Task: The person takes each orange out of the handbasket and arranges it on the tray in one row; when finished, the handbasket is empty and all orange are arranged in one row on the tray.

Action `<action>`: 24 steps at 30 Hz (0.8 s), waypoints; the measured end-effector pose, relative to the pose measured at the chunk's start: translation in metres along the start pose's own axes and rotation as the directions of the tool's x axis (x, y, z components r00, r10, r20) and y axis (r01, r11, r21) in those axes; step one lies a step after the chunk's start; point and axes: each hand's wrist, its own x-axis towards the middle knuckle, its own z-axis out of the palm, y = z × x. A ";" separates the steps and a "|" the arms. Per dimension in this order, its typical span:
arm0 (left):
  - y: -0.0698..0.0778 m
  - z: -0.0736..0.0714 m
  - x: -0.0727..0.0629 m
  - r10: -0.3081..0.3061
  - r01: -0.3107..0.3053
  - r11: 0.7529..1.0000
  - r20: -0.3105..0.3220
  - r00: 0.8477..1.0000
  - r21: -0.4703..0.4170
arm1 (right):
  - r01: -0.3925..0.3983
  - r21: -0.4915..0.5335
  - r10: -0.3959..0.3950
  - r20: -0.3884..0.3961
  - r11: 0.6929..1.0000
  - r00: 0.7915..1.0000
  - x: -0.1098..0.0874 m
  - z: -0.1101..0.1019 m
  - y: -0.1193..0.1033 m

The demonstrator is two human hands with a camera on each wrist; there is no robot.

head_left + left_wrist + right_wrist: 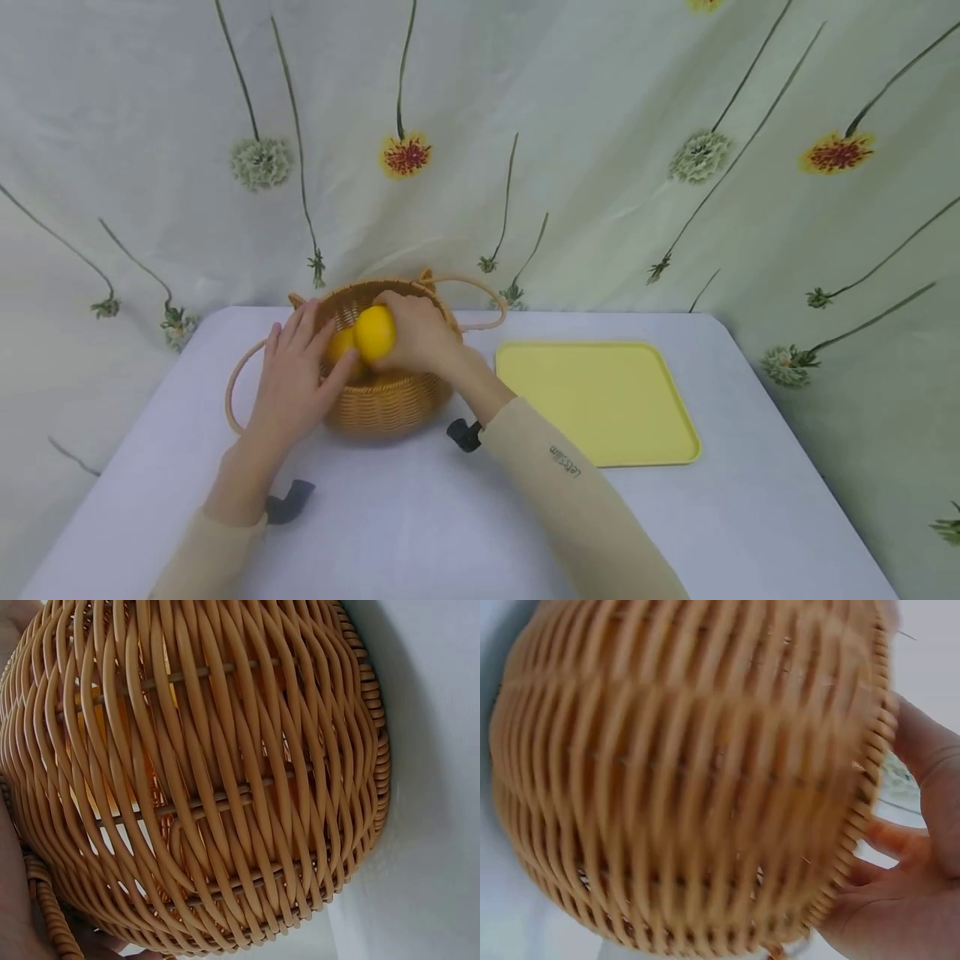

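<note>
A round wicker basket [386,408] with two looped handles stands toward the back left of the white table. Inside its mouth my right hand [416,333] holds a bright yellow lemon [374,335] by its right side. Another yellow-orange fruit [341,343] lies lower in the basket, partly hidden. My left hand [296,383] rests at the basket's left rim with fingers extended and the thumb near the fruit. In the right wrist view, the basket's woven side [690,780] covers most of the picture, with my right hand at its rim; the lemon is hidden there.
To the right of the basket lies a yellow rectangular tray [600,400], with the right forearm passing by its near left corner. A flowered cloth [600,167] hangs behind the table. One basket handle [487,287] sticks out to the right, the other to the left.
</note>
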 end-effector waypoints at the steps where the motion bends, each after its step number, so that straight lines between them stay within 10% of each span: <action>1: 0.000 0.001 -0.001 -0.001 0.001 1.000 0.004 1.000 -0.007 | -0.007 0.025 0.007 -0.013 1.000 1.000 -0.002 -0.003 0.001; 12: 0.005 0.007 -0.003 -0.043 0.043 0.998 -0.004 0.999 -0.038 | -0.012 0.358 0.047 -0.089 0.933 0.995 -0.049 -0.043 0.024; 24: -0.001 0.009 -0.002 -0.044 0.047 0.999 -0.115 0.992 0.027 | -0.058 0.424 0.161 -0.211 0.904 0.964 -0.100 -0.083 0.078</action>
